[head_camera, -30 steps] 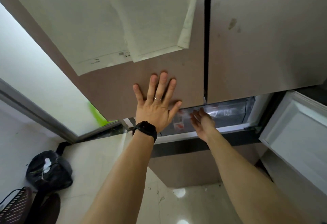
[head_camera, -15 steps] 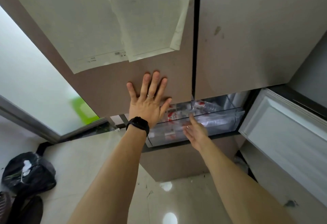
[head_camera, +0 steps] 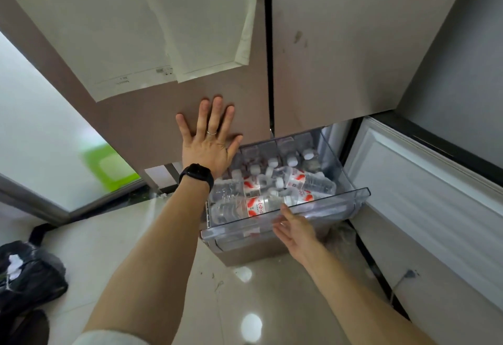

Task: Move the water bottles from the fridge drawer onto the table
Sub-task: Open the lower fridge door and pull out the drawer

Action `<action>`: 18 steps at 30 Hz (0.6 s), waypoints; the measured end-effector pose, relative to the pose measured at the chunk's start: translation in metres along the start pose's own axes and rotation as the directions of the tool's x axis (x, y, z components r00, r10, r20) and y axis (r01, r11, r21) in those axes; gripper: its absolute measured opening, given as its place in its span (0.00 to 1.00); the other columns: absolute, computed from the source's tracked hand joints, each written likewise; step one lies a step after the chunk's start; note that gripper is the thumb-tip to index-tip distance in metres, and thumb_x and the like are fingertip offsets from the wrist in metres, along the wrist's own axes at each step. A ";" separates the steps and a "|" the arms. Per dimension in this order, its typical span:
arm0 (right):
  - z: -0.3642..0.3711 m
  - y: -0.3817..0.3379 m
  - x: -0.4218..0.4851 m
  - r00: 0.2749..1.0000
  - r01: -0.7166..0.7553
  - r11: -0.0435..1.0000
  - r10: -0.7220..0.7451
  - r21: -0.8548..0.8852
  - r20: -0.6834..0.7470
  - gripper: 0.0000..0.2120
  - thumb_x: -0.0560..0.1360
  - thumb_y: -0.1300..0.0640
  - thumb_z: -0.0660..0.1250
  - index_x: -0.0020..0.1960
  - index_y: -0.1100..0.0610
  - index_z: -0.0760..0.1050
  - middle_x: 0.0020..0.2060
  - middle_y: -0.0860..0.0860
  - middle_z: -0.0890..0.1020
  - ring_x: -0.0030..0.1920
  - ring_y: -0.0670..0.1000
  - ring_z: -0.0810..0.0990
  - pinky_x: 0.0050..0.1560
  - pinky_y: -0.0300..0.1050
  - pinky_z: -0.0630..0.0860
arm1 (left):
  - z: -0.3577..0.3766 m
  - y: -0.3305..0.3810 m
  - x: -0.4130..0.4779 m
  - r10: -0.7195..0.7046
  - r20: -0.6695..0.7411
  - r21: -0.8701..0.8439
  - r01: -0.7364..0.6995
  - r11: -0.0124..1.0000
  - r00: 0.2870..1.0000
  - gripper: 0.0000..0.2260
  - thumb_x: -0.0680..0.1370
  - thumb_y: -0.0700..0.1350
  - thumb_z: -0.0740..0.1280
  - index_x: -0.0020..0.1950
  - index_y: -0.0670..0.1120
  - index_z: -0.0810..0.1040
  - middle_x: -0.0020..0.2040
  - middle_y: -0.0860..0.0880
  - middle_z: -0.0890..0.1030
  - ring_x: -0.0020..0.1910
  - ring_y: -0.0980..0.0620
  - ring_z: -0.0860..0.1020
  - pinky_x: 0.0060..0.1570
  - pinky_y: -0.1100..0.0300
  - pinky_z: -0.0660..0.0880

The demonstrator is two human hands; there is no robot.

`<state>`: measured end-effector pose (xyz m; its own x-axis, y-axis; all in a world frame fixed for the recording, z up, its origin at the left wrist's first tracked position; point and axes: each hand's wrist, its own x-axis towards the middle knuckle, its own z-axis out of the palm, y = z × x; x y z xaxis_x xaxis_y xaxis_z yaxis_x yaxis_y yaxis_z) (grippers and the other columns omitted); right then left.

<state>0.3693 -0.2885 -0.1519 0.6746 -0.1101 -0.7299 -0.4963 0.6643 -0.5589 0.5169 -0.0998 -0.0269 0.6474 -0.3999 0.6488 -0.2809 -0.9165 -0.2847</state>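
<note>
Water bottles [head_camera: 261,203] lie heaped in the clear fridge drawer [head_camera: 334,159], which juts out under the upper door [head_camera: 152,116]. The left hand [head_camera: 208,148] presses flat on that door, fingers spread. The right hand [head_camera: 296,229] grips the drawer's front rim, beside the open lower door [head_camera: 424,195].

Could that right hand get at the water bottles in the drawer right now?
Probably yes. The drawer stands out from under the fridge door, open on top, and the water bottles lie just behind the front rim that the right hand grips. Nothing covers them; the left hand rests flat on the door.
</note>
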 end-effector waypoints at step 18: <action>-0.022 0.018 -0.036 0.998 0.043 0.995 -0.047 0.094 0.042 0.10 0.75 0.57 0.73 0.52 0.60 0.76 0.45 0.57 0.85 0.48 0.56 0.86 0.55 0.53 0.81 | -0.004 -0.001 0.000 0.007 0.058 -0.031 -0.005 1.000 0.998 0.39 0.82 0.64 0.56 0.80 0.51 0.33 0.77 0.52 0.25 0.76 0.49 0.26 0.69 0.37 0.24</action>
<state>0.3241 -0.2893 -0.1445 0.7192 -0.1102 -0.6860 -0.4133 0.7257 -0.5500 0.5141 -0.0984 -0.0234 0.6856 -0.4051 0.6048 -0.3057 -0.9143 -0.2658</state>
